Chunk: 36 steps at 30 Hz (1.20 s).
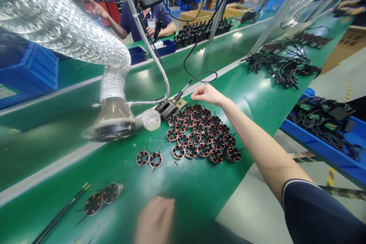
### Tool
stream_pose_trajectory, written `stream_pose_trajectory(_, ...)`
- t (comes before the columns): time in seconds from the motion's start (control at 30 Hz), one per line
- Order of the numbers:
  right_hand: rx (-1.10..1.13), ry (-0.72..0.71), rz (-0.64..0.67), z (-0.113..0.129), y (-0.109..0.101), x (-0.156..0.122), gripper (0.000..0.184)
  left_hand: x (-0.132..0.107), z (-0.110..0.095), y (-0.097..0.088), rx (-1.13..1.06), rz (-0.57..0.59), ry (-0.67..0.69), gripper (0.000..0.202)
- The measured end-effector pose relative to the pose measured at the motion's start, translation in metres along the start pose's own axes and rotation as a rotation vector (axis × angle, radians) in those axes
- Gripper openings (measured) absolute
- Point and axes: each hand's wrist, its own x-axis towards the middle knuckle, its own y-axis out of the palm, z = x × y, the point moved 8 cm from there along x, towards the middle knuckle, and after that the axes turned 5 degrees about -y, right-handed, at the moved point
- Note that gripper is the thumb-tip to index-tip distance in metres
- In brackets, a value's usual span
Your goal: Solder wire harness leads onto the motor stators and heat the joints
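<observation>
My right hand [208, 93] reaches to the far side of a cluster of round motor stators [197, 127] with copper-coloured windings. Its fingertips are pinched together just above the rear stators, and anything between them is too small to make out. Low in the view, my left hand [156, 219] is smeared by motion, so its fingers cannot be read. Two stators [149, 159] lie apart from the cluster, in front of the left hand. Further left, two more stators [102, 198] rest near black cables [61, 213] with bare yellowish ends.
A silver exhaust duct [114, 80] ends in a hood [111, 122] over the green bench. Beside it are a round tub [151, 119] and a black metal block [166, 109]. Cable bundles [283, 65] lie further right; a blue bin [323, 133] holds wired parts. A co-worker [143, 19] sits opposite.
</observation>
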Motion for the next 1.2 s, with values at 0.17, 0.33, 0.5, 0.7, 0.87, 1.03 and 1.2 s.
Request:
stream_pose_trajectory(0.17,-0.035,-0.004,0.056,0.001,0.008,0.000,0.012,-0.001,0.000,0.001,-0.016,-0.011,0.002,0.028)
stream_pose_trajectory(0.33,-0.065,-0.015,0.081,0.002,0.014,0.000,0.011,0.002,-0.002,-0.001,-0.026,-0.001,-0.012,0.026)
stream_pose_trajectory(0.5,-0.063,-0.038,0.173,0.004,0.023,0.000,0.016,0.010,-0.018,-0.006,-0.012,0.100,-0.072,0.018)
stream_pose_trajectory(0.7,-0.252,-0.096,0.298,0.007,0.015,0.004,0.035,0.039,-0.035,0.008,0.486,0.225,0.119,0.030)
stream_pose_trajectory(0.87,-0.111,-0.044,0.414,-0.001,0.021,0.004,0.056,0.061,-0.040,0.044,0.854,0.391,0.431,0.048)
stream_pose_trajectory(1.03,-0.060,-0.025,0.360,-0.008,0.021,0.001,0.053,0.067,-0.037,0.052,0.938,0.414,0.398,0.035)
stream_pose_trajectory(1.2,-0.016,0.047,0.268,-0.016,0.016,-0.001,0.037,0.073,-0.041,0.053,0.977,0.466,0.348,0.019)
